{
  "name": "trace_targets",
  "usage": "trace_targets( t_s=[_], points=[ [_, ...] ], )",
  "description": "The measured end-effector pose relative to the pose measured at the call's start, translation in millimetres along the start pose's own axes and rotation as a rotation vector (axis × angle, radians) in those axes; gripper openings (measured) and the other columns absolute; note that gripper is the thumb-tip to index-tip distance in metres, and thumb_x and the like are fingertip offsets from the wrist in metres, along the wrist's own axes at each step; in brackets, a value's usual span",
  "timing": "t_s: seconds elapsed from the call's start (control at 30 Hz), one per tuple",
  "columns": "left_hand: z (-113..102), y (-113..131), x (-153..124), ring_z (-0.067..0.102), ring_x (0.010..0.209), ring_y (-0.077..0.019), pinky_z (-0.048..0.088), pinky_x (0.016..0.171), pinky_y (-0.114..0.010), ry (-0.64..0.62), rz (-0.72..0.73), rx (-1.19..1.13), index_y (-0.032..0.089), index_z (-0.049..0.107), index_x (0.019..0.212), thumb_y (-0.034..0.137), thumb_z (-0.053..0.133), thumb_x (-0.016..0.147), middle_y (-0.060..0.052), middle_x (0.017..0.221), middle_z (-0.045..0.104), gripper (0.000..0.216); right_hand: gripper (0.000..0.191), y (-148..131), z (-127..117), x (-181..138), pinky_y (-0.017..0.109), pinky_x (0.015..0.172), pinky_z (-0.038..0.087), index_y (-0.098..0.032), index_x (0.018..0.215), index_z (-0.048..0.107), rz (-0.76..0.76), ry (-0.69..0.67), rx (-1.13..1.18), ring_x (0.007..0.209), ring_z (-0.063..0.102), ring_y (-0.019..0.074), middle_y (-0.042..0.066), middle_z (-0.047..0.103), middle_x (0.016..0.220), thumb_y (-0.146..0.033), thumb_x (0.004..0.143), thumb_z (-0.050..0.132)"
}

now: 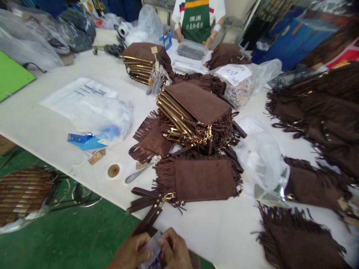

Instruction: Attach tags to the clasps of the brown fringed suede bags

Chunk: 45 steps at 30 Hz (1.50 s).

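Between the fingers [168, 244]: small plastic piece [153, 247], translucent whitish with dark purplish marks low down. Directly ahead of them: straps [147, 205], dark brown; clasp [169, 196], gold; fringed pouch [204, 179], plain chocolate brown. Beyond that, pouch stack [196, 101] — brown, striped along its edge by gold lines. Under these, tabletop [218, 228], white. Ahead-left of the fingers: roll [114, 170], tan centre, white rim; dispenser [80, 138], bright blue. Left: floor [84, 231], green; seat [25, 192], brown, banded in rows. Farthest ahead: apron [195, 30] — dark green, orange-yellow band, pale lettering.
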<state>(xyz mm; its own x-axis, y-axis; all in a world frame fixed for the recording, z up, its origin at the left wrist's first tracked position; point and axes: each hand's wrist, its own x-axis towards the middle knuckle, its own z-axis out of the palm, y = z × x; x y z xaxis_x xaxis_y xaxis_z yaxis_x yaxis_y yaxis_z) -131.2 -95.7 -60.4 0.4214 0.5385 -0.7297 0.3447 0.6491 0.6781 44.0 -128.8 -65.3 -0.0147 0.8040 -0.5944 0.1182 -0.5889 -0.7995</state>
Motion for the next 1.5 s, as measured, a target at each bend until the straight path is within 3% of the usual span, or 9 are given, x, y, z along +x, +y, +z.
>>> trace_targets(
  t_s=[0.17, 0.33, 0.5, 0.73, 0.87, 1.1, 1.3, 1.4, 1.5],
  points=[
    [-24.6, 21.9, 10.8, 0.033, 0.056, -0.0131, 0.022, 0.054, -0.027, 0.117, 0.058, 0.094, 0.019, 0.044, 0.058, 0.07, 0.058, 0.067, 0.005, 0.056, 0.036, 0.054, 0.027, -21.9, 6.2, 28.4, 0.019, 0.044, 0.034, -0.017, 0.082, 0.056, 0.12, 0.003, 0.302, 0.046, 0.045, 0.009, -0.004, 0.056, 0.058, -0.044, 0.08, 0.057],
    [-50.9, 26.7, 3.3, 0.037, 0.058, -0.0154, 0.024, 0.056, -0.028, 0.168, 0.06, 0.279, 0.02, 0.04, 0.059, 0.061, 0.043, 0.082, 0.004, 0.057, 0.035, 0.047, 0.044, -18.6, -3.0, 43.1, 0.021, 0.042, 0.038, -0.016, 0.096, 0.055, 0.14, 0.34, 0.475, 0.047, 0.049, 0.0098, 0.002, 0.063, 0.072, -0.054, 0.074, 0.062],
    [-43.5, 37.4, 14.0, 0.046, 0.064, -0.0169, 0.029, 0.06, -0.027, 0.065, 0.14, 0.383, 0.02, 0.046, 0.063, 0.046, 0.044, 0.087, 0.003, 0.061, 0.046, 0.035, 0.053, -16.4, -20.3, 46.0, 0.021, 0.042, 0.04, -0.019, 0.106, 0.052, 0.111, 0.611, 0.356, 0.053, 0.051, 0.0112, 0.0, 0.061, 0.078, -0.051, 0.068, 0.072],
    [-28.8, 66.7, 47.7, 0.055, 0.081, -0.0198, 0.038, 0.073, -0.026, 0.014, 0.281, 0.169, 0.018, 0.056, 0.07, 0.026, 0.055, 0.079, -0.002, 0.083, 0.062, 0.011, 0.028, -19.7, -21.6, 58.6, 0.021, 0.047, 0.036, -0.02, 0.08, 0.053, 0.061, 0.644, 0.223, 0.052, 0.043, 0.0109, -0.005, 0.047, 0.059, -0.047, 0.078, 0.061],
    [-30.8, 74.5, 49.6, 0.057, 0.086, -0.0217, 0.041, 0.077, -0.028, -0.012, 0.295, 0.084, 0.018, 0.06, 0.073, 0.029, 0.055, 0.081, -0.004, 0.09, 0.065, 0.015, 0.022, -24.6, -41.5, 50.8, 0.024, 0.059, 0.044, -0.02, 0.083, 0.057, -0.005, 0.638, 0.068, 0.07, 0.055, 0.0163, 0.0, 0.059, 0.076, -0.042, 0.08, 0.059],
    [-18.6, 74.9, 57.5, 0.058, 0.094, -0.0254, 0.043, 0.081, -0.032, -0.11, 0.27, -0.141, 0.016, 0.061, 0.074, 0.042, 0.062, 0.081, -0.01, 0.107, 0.066, 0.027, 0.027, -42.8, -45.1, 54.4, 0.024, 0.061, 0.046, -0.019, 0.094, 0.057, -0.001, 0.381, 0.647, 0.067, 0.053, 0.0127, 0.002, 0.06, 0.084, -0.034, 0.075, 0.069],
    [-10.0, 107.7, 58.6, 0.057, 0.098, -0.0247, 0.044, 0.085, -0.032, -0.063, 0.187, -0.436, 0.015, 0.061, 0.074, 0.037, 0.066, 0.078, -0.01, 0.122, 0.059, 0.023, 0.04, -65.4, -48.9, 53.1, 0.02, 0.057, 0.041, -0.023, 0.109, 0.056, -0.042, 0.248, 0.885, 0.062, 0.048, 0.0071, 0.0, 0.058, 0.09, -0.031, 0.074, 0.073],
    [-0.7, 126.3, 62.8, 0.057, 0.085, -0.0201, 0.045, 0.076, -0.029, -0.104, 0.212, -0.603, 0.015, 0.06, 0.073, 0.031, 0.064, 0.08, -0.009, 0.108, 0.062, 0.018, 0.027, -70.3, -51.3, 57.9, 0.019, 0.052, 0.037, -0.021, 0.098, 0.057, -0.061, 0.261, 0.797, 0.054, 0.043, 0.0061, -0.002, 0.057, 0.079, -0.037, 0.079, 0.068],
    [3.9, 135.7, 68.5, 0.055, 0.075, -0.0173, 0.044, 0.07, -0.027, -0.138, 0.213, -0.651, 0.015, 0.061, 0.075, 0.028, 0.062, 0.082, -0.006, 0.09, 0.063, 0.015, 0.027, -72.1, -58.5, 59.4, 0.02, 0.046, 0.029, -0.017, 0.085, 0.059, -0.022, 0.263, 0.416, 0.047, 0.037, 0.0065, -0.004, 0.052, 0.059, -0.044, 0.084, 0.061]
  ],
)
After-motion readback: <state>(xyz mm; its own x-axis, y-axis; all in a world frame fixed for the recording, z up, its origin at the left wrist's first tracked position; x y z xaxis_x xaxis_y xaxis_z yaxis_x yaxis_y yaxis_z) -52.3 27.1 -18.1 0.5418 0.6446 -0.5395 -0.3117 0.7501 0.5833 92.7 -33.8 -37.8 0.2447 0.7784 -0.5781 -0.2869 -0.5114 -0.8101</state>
